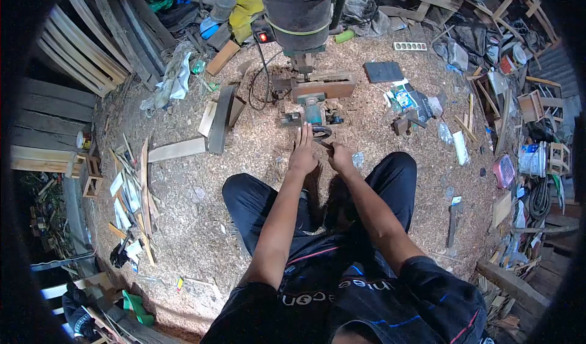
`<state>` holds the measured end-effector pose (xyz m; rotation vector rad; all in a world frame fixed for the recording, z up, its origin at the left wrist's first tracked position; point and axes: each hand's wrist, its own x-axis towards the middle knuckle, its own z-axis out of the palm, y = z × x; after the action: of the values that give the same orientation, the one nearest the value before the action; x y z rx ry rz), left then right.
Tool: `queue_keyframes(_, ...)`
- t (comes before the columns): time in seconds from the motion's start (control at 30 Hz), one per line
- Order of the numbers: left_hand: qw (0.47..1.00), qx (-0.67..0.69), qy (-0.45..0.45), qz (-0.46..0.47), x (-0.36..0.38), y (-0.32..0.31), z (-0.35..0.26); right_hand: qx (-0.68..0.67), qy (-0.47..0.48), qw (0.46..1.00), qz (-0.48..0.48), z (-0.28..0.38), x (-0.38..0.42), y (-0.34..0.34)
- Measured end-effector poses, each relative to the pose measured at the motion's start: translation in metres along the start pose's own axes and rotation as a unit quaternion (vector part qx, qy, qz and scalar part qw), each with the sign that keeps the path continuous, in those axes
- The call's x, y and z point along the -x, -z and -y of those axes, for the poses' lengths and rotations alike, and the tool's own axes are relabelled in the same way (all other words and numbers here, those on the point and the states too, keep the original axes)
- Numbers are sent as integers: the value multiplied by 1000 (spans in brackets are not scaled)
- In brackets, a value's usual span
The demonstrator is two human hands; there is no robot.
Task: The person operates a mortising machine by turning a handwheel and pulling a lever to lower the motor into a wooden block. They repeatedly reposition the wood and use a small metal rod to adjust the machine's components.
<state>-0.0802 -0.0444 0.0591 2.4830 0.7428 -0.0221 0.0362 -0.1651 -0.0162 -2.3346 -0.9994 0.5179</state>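
Observation:
A black handwheel (321, 132) sits at the front of a green machine vise (313, 111), below a large dark drill press (296, 14). My left hand (303, 153) lies against the wheel's left side, its fingers stretched forward. At the wheel's lower right, the curled fingers of my right hand (340, 158) close on what looks like the wheel's handle; the grip is partly hidden. Behind the vise, a brown wooden block (323, 87) stands on edge beneath the drill's chuck (303, 63), where the tool tip meets or nears the wood.
Wood shavings cover the ground. Left of the machine lean boards (221, 119); a dark slab (383, 72) and a power strip (409, 47) lie to the right. A switch (263, 37) glows red, its black cable (267, 78) looping down. Scrap sticks (145, 191) litter the left.

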Motion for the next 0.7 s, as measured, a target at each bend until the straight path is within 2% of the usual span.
queue_keyframes(0.1,1000,12,6,12,-1,2,-4,6,-83,995,-49,5,4,-9)
queue_keyframes(0.2,1000,29,-4,5,-2,3,-8,1,-107,994,-8,-14,-4,-13)
queue_keyframes(0.27,999,39,1,8,0,2,-10,-10,-102,995,-12,-43,-8,-27)
queue_keyframes(0.3,999,45,3,6,-2,3,-12,-15,-98,995,-15,-44,-12,-24)
queue_keyframes(0.33,998,48,18,22,-2,5,-14,1,-105,994,36,-47,-13,-19)
queue_keyframes(0.53,1000,15,-11,-4,-2,2,-13,-17,-120,991,55,-51,-14,-16)
queue_keyframes(0.63,1000,14,0,21,-2,9,-14,-8,-110,993,-29,-35,-10,1)
queue_keyframes(0.7,998,58,-3,-39,-5,8,-9,-55,-36,990,-128,-17,-18,25)
